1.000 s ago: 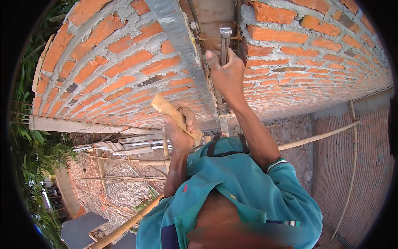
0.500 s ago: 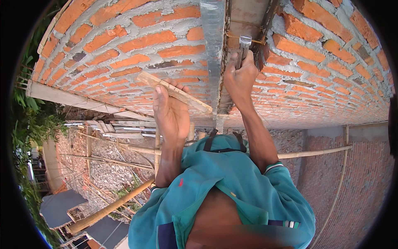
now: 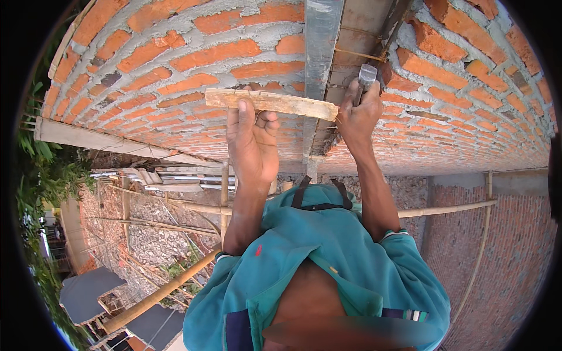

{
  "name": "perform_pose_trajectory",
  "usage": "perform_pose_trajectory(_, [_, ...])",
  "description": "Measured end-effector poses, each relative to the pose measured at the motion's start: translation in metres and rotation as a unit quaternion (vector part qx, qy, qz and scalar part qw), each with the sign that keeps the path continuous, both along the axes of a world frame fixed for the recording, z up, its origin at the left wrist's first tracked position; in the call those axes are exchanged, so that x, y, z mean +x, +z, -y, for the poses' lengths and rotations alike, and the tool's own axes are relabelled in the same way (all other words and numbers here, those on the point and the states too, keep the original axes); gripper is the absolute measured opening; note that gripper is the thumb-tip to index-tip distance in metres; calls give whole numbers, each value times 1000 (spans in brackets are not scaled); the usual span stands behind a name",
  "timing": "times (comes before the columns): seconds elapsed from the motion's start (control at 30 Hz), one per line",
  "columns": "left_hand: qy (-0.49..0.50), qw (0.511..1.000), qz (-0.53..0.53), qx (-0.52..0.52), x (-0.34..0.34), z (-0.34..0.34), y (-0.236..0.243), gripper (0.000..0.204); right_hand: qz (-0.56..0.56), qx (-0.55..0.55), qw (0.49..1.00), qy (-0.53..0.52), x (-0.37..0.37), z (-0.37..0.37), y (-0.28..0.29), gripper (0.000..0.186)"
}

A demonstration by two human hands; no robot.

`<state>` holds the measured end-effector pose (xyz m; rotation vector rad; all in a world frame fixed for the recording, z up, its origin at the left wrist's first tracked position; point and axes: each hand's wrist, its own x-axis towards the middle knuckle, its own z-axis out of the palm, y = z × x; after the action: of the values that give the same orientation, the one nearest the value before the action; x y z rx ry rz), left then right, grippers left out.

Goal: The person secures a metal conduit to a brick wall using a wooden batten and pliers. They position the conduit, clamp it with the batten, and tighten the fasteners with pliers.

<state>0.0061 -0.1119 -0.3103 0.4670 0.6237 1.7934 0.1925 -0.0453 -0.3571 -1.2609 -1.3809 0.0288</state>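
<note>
My left hand (image 3: pixel 253 146) is closed on a short, rough strip of wood (image 3: pixel 287 104), with the thumb pressed on its near face. The strip lies almost level across the brickwork, its right end close to my right hand (image 3: pixel 359 120). That hand grips a hammer (image 3: pixel 368 74) high up, close to its metal head; the palm covers most of the handle. Beside the hammer runs a grey metal strip (image 3: pixel 323 41), upright between the two brick faces. A recessed channel (image 3: pixel 358 38) with rusty rods lies to its right.
Rough brick wall (image 3: pixel 216 55) spreads to the left, and more brickwork (image 3: pixel 445 76) with jutting bricks to the right. Behind me are bamboo poles (image 3: pixel 158 289), rubble ground (image 3: pixel 146 228), and dark roof panels (image 3: pixel 91 292). Another brick wall (image 3: pixel 497 263) stands at lower right.
The wood strip has swung from a downward slant to nearly level, its right end rising toward my right hand. The hammer has shifted slightly right and down in the view.
</note>
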Motion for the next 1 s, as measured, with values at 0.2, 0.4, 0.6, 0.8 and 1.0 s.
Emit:
perform_pose_trajectory(0.2, [-36, 998, -5, 42, -8, 1, 0, 20, -80, 1, 993, -81, 39, 51, -31, 21])
perform_pose_trajectory(0.4, [-143, 985, -62, 77, 24, -7, 2, 17, -164, -36, 981, -94, 65, 107, -8, 47])
perform_pose_trajectory(0.6, [-223, 965, -108, 85, 76, -19, 10, 22, -335, 31, 941, 49, 58, 94, 20, 40])
perform_pose_trajectory(0.8, [-26, 923, -362, 126, 69, -29, 20, 47, -323, 93, 941, 34, 85, 65, 42, 42])
perform_pose_trajectory(1.0, [204, 741, -616, 175, 58, -63, 30, 76, -292, 116, 949, -14, 113, 39, 47, 43])
